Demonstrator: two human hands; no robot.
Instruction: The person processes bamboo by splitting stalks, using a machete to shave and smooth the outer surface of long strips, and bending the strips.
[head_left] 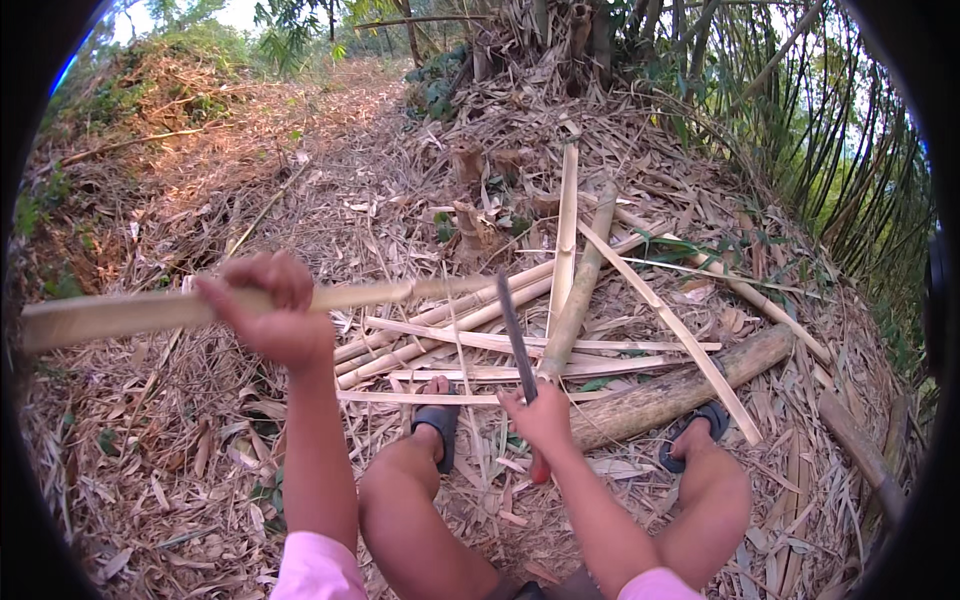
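With the left hand (270,315) gripping the strip (130,315) and the right hand (540,415) clenching the knife (517,340) (bare legs close), a glancing chop could easily cut skin.

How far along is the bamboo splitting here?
Done: a pile of split bamboo strips lies on the leaf litter ahead of the feet. In hand: the left hand holds a long bamboo strip level, and the right hand grips a knife, blade up. Left: a whole round bamboo pole still lies unsplit by the right foot.

Both hands clenched: left (272,310) raised, right (540,415) lower.
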